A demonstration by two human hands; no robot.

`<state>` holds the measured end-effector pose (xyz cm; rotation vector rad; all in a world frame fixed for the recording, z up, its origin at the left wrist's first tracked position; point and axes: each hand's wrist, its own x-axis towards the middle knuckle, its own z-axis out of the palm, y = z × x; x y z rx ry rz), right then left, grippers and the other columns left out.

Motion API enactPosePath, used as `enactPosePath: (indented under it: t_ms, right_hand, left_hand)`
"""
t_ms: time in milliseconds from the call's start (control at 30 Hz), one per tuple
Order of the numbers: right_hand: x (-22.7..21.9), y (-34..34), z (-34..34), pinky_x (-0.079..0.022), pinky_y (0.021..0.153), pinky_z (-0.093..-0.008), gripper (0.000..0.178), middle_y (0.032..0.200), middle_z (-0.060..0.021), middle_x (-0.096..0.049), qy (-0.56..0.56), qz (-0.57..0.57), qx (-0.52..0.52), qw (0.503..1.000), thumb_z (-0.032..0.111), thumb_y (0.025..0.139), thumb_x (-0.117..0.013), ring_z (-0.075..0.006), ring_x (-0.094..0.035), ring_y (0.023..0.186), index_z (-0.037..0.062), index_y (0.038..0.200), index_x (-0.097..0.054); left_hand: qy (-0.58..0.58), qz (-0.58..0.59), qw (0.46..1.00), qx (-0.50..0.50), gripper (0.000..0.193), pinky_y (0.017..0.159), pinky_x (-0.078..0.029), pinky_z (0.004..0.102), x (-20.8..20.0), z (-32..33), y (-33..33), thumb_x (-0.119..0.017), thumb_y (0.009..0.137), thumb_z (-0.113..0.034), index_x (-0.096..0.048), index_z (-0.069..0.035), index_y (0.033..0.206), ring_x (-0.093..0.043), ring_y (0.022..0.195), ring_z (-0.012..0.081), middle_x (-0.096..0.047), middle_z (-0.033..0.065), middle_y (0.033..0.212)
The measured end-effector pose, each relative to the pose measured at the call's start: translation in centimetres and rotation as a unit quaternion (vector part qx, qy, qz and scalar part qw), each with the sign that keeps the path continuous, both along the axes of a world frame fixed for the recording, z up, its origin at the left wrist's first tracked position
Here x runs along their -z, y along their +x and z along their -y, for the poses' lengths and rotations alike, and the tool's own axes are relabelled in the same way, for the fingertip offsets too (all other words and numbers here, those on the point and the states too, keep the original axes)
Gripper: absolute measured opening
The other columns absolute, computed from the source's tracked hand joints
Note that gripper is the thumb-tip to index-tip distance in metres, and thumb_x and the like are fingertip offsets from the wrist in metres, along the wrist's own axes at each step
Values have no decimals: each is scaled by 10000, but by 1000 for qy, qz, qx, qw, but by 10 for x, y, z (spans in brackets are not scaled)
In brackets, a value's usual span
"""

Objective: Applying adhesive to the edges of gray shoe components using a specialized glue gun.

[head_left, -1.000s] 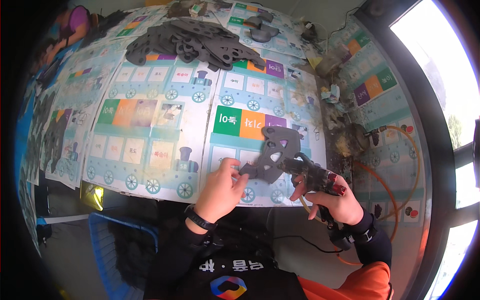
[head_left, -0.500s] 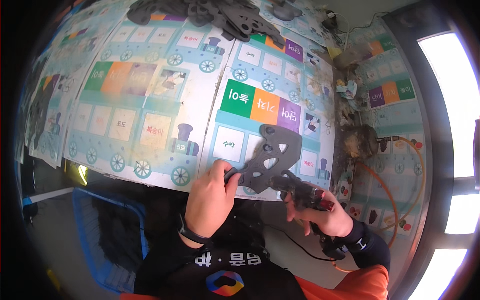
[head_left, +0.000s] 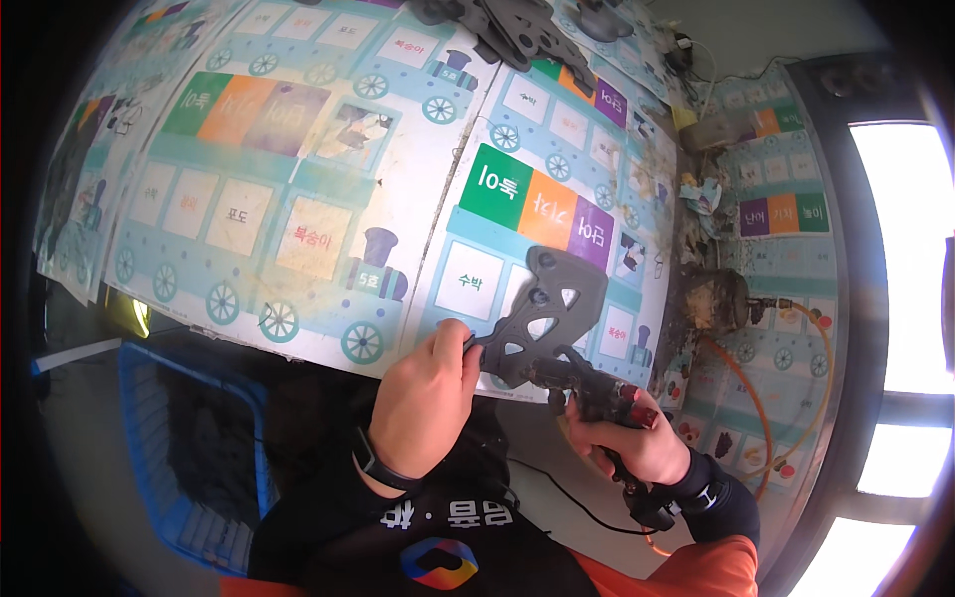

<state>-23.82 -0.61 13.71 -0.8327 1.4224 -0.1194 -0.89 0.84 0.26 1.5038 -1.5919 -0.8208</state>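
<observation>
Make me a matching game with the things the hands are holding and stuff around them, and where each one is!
Things:
1. dark flat part with cut-outs
2. dark hand tool
3. blue crate
4. heap of dark parts

Places:
A. low on the left, below the table edge
B. in the right hand
C. at the far end of the table
D. held by the left hand

Pairs: 1-D, 2-B, 3-A, 4-C

Your right hand [head_left: 637, 443] hides most of the dark tool's [head_left: 587, 383] grip. The top edge cuts off the pile of grey parts [head_left: 507, 25], and the clutter [head_left: 711, 298] at the worktop's [head_left: 298, 129] right end blurs together.
</observation>
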Motion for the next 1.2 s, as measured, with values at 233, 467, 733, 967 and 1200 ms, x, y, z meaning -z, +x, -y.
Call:
enactPosePath:
  t_ms: [233, 467, 733, 967, 1200]
  right_hand:
    - [2, 8, 2, -468, 492, -232, 194, 818, -33, -628, -6, 3, -4, 1000, 43, 939, -679, -73, -573, 613, 30, 1124, -624]
    - [2, 9, 2, -450, 484, -241, 207, 798, -27, -616, 4, -5, -12, 1000, 52, 939, -680, -77, -556, 573, 35, 1134, -613]
    - [2, 5, 2, -442, 481, -240, 212, 805, -29, -617, 6, -14, -2, 1000, 62, 943, -683, -78, -549, 556, 36, 1140, -609]
    - [7, 6, -2, -467, 494, -233, 230, 835, -28, -636, 1, 16, -5, 1000, 47, 937, -685, -73, -578, 622, 30, 1159, -626]
    - [5, 5, 0, -465, 488, -236, 216, 827, -27, -624, 12, -4, -7, 1000, 41, 941, -676, -79, -569, 612, 33, 1147, -613]
  left_hand:
    - [5, -5, 1000, 9, 209, 643, -533, 490, -1, 1, 2, -756, 944, -45, -574, -10, 1040, -691, 746, 430, -694, 217, 866]
    - [12, -4, 1000, 11, 210, 645, -533, 491, 0, 1, 2, -754, 946, -48, -573, -10, 1047, -690, 745, 427, -692, 214, 864]
    - [11, -2, 1000, 14, 213, 643, -534, 486, 1, 1, 2, -755, 944, -47, -575, -12, 1054, -694, 741, 423, -695, 215, 867]
    - [11, -1, 1000, 15, 218, 647, -544, 479, 1, 1, 3, -758, 943, -48, -573, -13, 1053, -704, 747, 416, -701, 211, 872]
    - [11, -3, 1000, 15, 220, 650, -548, 474, 1, 1, 3, -758, 942, -47, -570, -13, 1051, -707, 753, 415, -703, 208, 874]
